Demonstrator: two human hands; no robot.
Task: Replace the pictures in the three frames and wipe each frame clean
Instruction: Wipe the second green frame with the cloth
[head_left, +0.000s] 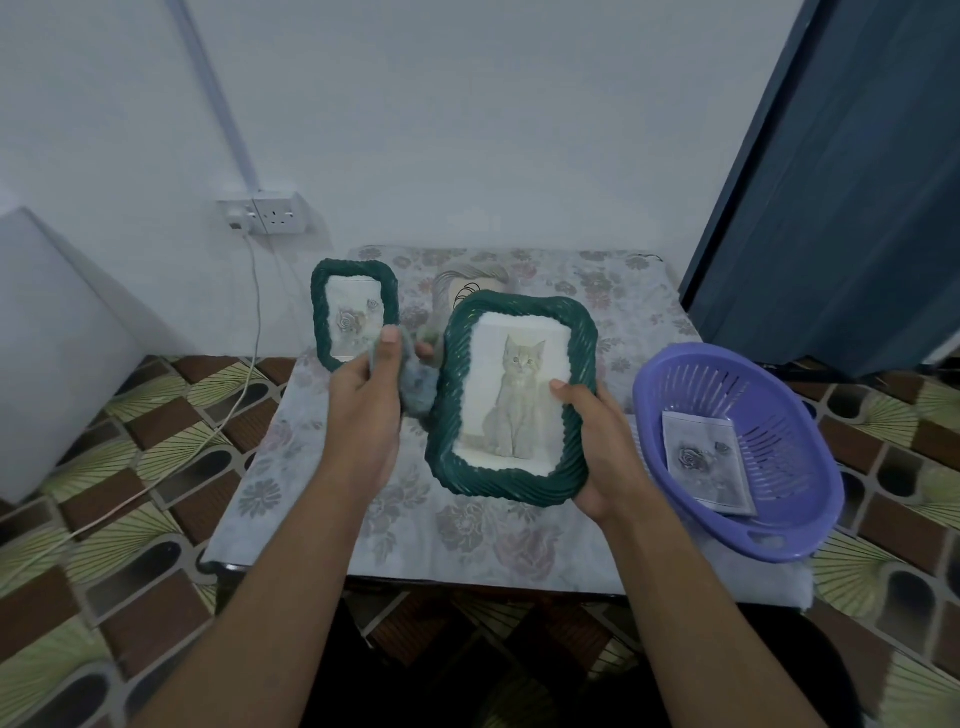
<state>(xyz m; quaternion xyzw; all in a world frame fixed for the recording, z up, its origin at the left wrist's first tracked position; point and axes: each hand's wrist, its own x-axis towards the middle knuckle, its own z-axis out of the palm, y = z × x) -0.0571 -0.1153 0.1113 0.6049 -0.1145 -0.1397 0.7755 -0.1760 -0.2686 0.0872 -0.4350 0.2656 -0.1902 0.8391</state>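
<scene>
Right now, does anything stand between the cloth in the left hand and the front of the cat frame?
Nothing visible does. The left hand holds the cloth just beside the cat frame, whose front is uncovered. Only the thumb of the right hand overlaps its right edge.

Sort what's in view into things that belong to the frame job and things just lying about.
Job: cat-picture frame, held by the right hand; grey cloth, gripped by the left hand; rose-picture frame standing behind; rose print in the purple basket; half-hidden pale item behind, possibly the third frame.
Lying about: wall socket; white cable; floral tablecloth; dark blue door.
</scene>
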